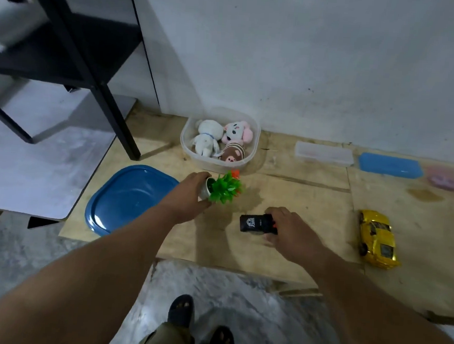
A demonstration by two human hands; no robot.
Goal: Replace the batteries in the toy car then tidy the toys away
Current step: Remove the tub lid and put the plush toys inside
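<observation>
My left hand [191, 193] is closed around a small white pot holding a green plastic plant [226, 188], tilted toward the clear plastic tub [186, 141]. The tub holds three plush toys: a white one [207, 137], a pink-eared one [236, 130] and a brown striped one [232, 153]. My right hand [289, 231] grips a black box-shaped remote controller [254, 223] just above the wooden board. A shiny yellow toy car [377, 238] lies on the board to the right, apart from both hands.
The blue tub lid [126, 199] lies at the left of the wooden board [300, 194]. A clear case [323, 153], a blue case [390, 164] and a pink item [443, 182] sit by the wall. A black metal shelf frame [111, 103] stands at left. My sandalled feet [200, 324] are below.
</observation>
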